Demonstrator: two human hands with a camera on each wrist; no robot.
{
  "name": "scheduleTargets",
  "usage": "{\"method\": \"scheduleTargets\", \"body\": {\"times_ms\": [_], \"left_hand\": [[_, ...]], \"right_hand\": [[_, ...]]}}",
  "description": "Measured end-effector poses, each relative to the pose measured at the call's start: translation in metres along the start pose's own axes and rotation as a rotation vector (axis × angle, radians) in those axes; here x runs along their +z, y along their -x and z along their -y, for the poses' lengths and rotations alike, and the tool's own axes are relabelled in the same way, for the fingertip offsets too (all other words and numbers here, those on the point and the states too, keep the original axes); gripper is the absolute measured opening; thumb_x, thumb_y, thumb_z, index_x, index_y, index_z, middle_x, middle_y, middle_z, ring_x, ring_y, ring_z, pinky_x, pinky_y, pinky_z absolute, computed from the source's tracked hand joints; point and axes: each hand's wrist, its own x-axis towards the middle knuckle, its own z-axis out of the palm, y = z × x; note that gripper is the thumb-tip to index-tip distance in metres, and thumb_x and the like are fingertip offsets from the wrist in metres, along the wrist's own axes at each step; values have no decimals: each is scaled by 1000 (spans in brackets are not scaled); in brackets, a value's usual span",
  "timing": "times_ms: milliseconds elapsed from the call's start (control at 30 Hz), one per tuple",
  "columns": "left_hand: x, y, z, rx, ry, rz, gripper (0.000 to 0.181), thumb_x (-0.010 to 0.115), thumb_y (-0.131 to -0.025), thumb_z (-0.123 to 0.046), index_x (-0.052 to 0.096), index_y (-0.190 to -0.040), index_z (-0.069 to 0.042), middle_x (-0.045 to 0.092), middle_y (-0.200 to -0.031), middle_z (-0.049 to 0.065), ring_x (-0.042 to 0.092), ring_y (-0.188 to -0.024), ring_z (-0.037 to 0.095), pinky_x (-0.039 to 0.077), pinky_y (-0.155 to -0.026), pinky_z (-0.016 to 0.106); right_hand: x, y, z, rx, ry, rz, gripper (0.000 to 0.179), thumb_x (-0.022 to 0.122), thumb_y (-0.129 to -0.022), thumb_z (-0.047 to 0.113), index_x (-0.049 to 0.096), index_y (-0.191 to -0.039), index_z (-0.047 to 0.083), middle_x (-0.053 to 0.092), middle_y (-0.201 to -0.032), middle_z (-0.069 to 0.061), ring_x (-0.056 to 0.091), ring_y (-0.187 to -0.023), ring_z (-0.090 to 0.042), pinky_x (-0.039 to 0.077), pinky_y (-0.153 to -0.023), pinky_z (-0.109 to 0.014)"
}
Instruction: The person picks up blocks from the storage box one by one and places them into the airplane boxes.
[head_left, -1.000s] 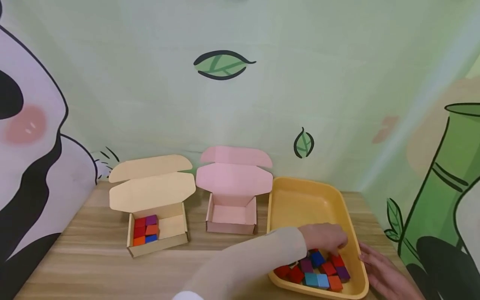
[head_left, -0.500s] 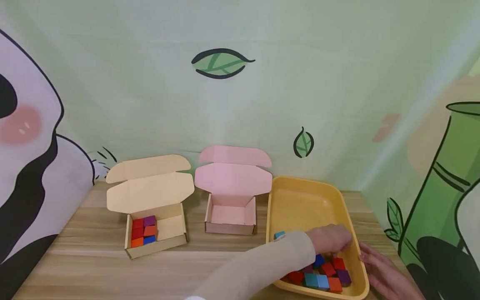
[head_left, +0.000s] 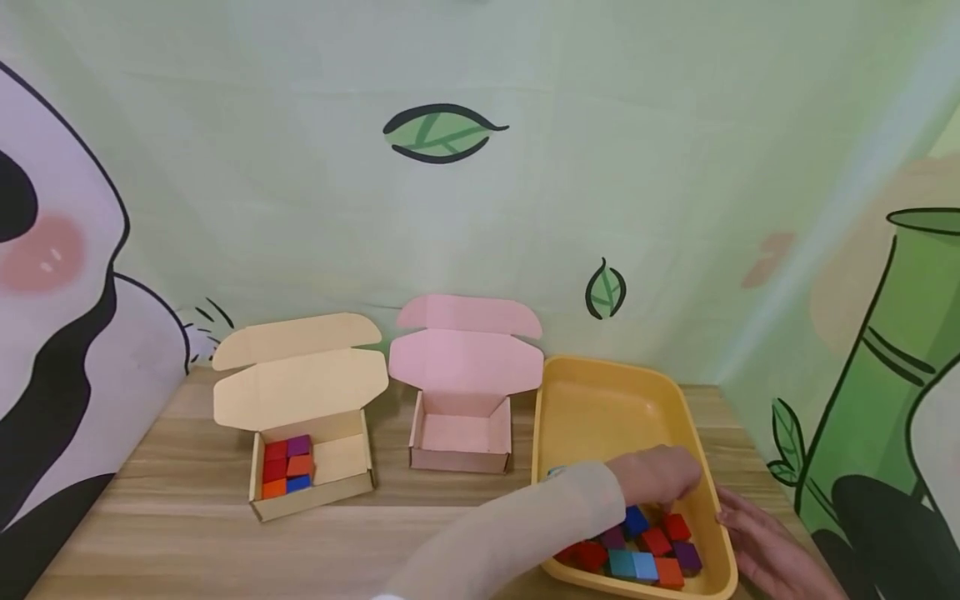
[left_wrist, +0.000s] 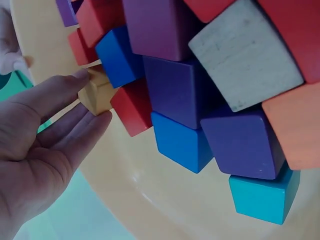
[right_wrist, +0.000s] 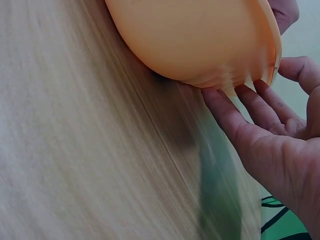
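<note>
My left hand (head_left: 660, 475) reaches across into the yellow tray (head_left: 600, 408), near its right side. In the left wrist view, the thumb and fingers of that hand pinch a small yellow block (left_wrist: 97, 91). Close against it lie a blue block (left_wrist: 120, 57) and a red block (left_wrist: 132, 107). At the tray's right wall, my right hand (head_left: 768, 542) grips the edge. The right wrist view shows its thumb at the rim and its fingertips under the tray's outer side. Part of the block pile is hidden by my left forearm in the head view.
A tan box (head_left: 348, 492) with its lid up holds several red, orange, purple and blue blocks on its left side. Between it and the tray stands a pink box (head_left: 461, 460), lid raised. Behind the wooden table (head_left: 187, 533) hangs a printed cloth (head_left: 300, 208).
My left hand has shifted a little to the right inside the tray. The right hand keeps its hold on the tray's edge, and the boxes stay where they were.
</note>
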Motion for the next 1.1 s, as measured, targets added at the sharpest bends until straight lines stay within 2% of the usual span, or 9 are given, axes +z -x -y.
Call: {"method": "scheduleTargets", "body": {"times_ms": [233, 333, 433, 533, 633, 667, 900, 1000, 1100], "left_hand": [[-15, 6, 12, 14, 63, -28, 15, 81, -88, -25, 68, -93, -25, 59, -87, -15, 54, -78, 4, 44, -68, 15], [-25, 10, 20, 24, 94, -72, 16, 80, -88, -22, 65, -83, -22, 49, -76, -13, 42, -67, 4, 36, -62, 14], [-35, 14, 27, 36, 130, -116, 24, 80, -88, -21, 59, -76, -19, 40, -70, -11, 32, -61, 5, 29, -57, 15], [-45, 20, 35, 32, 157, -141, 10, 80, -88, -26, 71, -86, -21, 57, -79, -16, 43, -66, 0, 36, -63, 10], [-53, 27, 45, 16, 190, -163, 28, 82, -87, -29, 76, -114, -23, 69, -109, -17, 58, -89, -2, 45, -79, 9], [-55, 29, 48, 17, 202, -166, 30, 81, -87, -29, 76, -116, -22, 70, -111, -16, 60, -92, -1, 46, -80, 10], [-62, 46, 78, 36, 263, -217, 26, 81, -88, -24, 76, -112, -15, 71, -108, -9, 61, -93, 3, 46, -82, 10], [-62, 55, 92, 39, 292, -230, 25, 80, -89, -21, 76, -111, -12, 72, -107, -6, 60, -90, 6, 46, -81, 12], [-62, 66, 106, 29, 315, -245, 25, 79, -89, -20, 76, -112, -10, 72, -107, -3, 59, -89, 8, 47, -80, 13]], "right_hand": [[-3, -1, 0, -22, -29, 60, 81, 38, -111, 35, -23, -157, 9, 42, -145, 3, 57, -120, -11, 40, -111, -51], [-4, -1, 0, -16, -24, 46, 81, 39, -111, 35, -22, -158, 9, 43, -144, 2, 58, -119, -13, 41, -110, -53], [-4, -1, 0, -3, -13, 13, 82, 41, -110, 36, -20, -158, 8, 38, -150, -6, 58, -120, -16, 40, -109, -56], [-4, -2, -1, -2, -15, -1, 83, 42, -110, 36, -19, -158, 6, 33, -154, -11, 58, -120, -19, 39, -109, -58], [-3, -3, -1, -2, -35, 11, 84, 42, -110, 37, -20, -158, 7, 38, -150, -6, 58, -120, -19, 38, -110, -59], [-3, -2, -1, -3, -42, 20, 84, 41, -110, 36, -21, -158, 7, 39, -149, -4, 58, -120, -18, 38, -110, -59], [1, -5, 0, -30, -3, -32, 84, 46, -109, 38, -12, -161, 9, 36, -153, -4, 57, -121, -14, 41, -110, -54], [4, -7, 1, -40, -19, -45, 84, 49, -108, 37, -10, -162, 11, 31, -158, -6, 57, -122, -13, 39, -111, -52], [7, -7, -1, -37, -56, -71, 88, 53, -106, 38, -8, -162, 11, 36, -155, -4, 59, -119, -14, 40, -111, -53]]}}
